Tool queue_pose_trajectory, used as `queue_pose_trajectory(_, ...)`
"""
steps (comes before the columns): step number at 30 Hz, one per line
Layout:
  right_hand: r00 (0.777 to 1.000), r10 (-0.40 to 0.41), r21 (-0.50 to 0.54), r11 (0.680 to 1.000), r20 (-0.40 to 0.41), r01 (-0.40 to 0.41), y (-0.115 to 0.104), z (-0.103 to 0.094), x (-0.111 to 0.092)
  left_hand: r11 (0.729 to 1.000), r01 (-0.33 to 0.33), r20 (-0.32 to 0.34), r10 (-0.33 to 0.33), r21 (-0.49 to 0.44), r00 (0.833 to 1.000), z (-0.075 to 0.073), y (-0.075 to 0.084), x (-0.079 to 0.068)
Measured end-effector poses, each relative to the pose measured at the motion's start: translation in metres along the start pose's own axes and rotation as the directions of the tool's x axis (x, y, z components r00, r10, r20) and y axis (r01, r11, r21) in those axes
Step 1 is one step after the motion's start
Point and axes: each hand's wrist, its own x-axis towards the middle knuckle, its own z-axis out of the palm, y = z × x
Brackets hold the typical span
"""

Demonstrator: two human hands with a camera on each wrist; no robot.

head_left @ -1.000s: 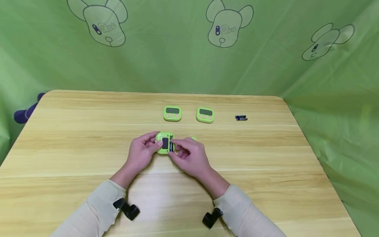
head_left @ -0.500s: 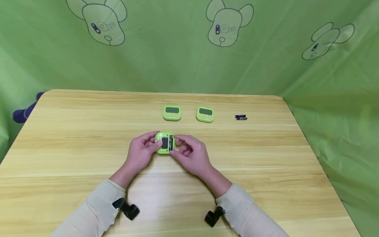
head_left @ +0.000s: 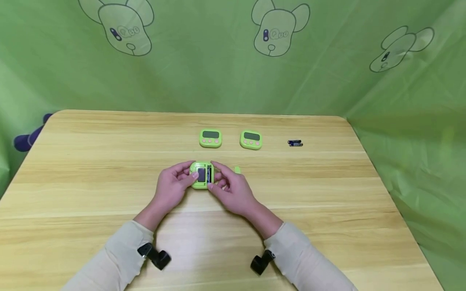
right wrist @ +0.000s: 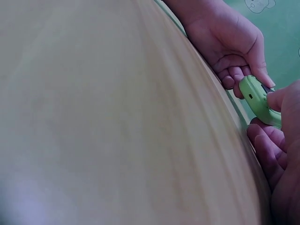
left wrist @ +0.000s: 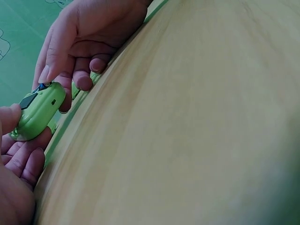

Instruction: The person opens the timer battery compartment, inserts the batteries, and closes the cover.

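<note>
A green digital timer (head_left: 200,186) is held back side up, slightly above the table, its long slot at the right uncovered. Dark batteries (head_left: 209,174) lie in that slot; their exact number cannot be told. My left hand (head_left: 170,186) grips the timer's left side, thumb on its back and fingers beneath. At the other side my right hand (head_left: 233,190) holds the right edge, thumb at the slot's near end and forefinger at the far corner. The left wrist view shows the timer (left wrist: 43,111) edge-on between both hands. Behind the right knuckles lies a small green piece (head_left: 237,169).
Two similar green timers, one at left (head_left: 210,138) and one at right (head_left: 251,140), lie screen up farther back. A pair of dark batteries (head_left: 295,143) lies to their right. The wooden table (head_left: 109,161) ends at a green curtain (head_left: 218,81).
My right fingers have shifted from over the slot, where they touched the batteries, to the timer's right edge. The left hand keeps its hold on the timer.
</note>
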Motion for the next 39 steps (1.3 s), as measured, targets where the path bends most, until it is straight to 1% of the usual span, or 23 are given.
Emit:
queue_pose_trajectory(7,0.999,-0.02,-0.015,1.0,-0.035,0.019,0.001,0.002,0.001,1.0,-0.013,-0.007,0.013,0.001,1.0,0.0,0.0,0.001)
queue_pose_trajectory(15,0.993,-0.055,0.028,0.998,-0.1,0.058,0.0,0.004,0.002,1.0,-0.024,-0.007,0.024,-0.002,1.0,0.001,0.0,0.002)
queue_pose_trajectory(17,0.992,-0.052,0.037,0.998,-0.119,0.057,0.0,0.005,0.003,1.0,-0.024,-0.009,0.024,-0.004,1.0,0.001,0.001,0.002)
queue_pose_trajectory(19,0.99,-0.035,0.046,0.998,-0.14,0.042,-0.002,0.006,0.003,1.0,-0.025,-0.012,0.025,-0.006,1.0,0.002,0.001,0.002)
queue_pose_trajectory(25,0.978,0.058,0.082,0.996,-0.201,-0.042,-0.008,0.008,0.006,0.999,-0.033,-0.014,0.033,0.013,0.999,0.002,-0.001,0.002)
queue_pose_trajectory(28,0.973,0.087,0.078,0.994,-0.215,-0.072,-0.01,0.009,0.006,0.999,-0.043,-0.02,0.043,0.027,0.999,0.002,-0.001,0.003)
queue_pose_trajectory(32,0.971,0.112,0.06,0.993,-0.211,-0.102,-0.011,0.008,0.006,0.998,-0.052,-0.034,0.054,0.046,0.998,0.002,-0.002,0.003)
queue_pose_trajectory(36,0.967,0.129,0.053,0.991,-0.219,-0.12,-0.012,0.002,0.001,0.998,-0.043,-0.04,0.045,0.054,0.998,0.002,-0.004,0.002)
queue_pose_trajectory(39,0.957,0.136,0.008,0.99,-0.255,-0.138,-0.012,-0.008,-0.003,0.998,-0.038,-0.037,0.04,0.053,0.999,0.001,-0.003,0.002)
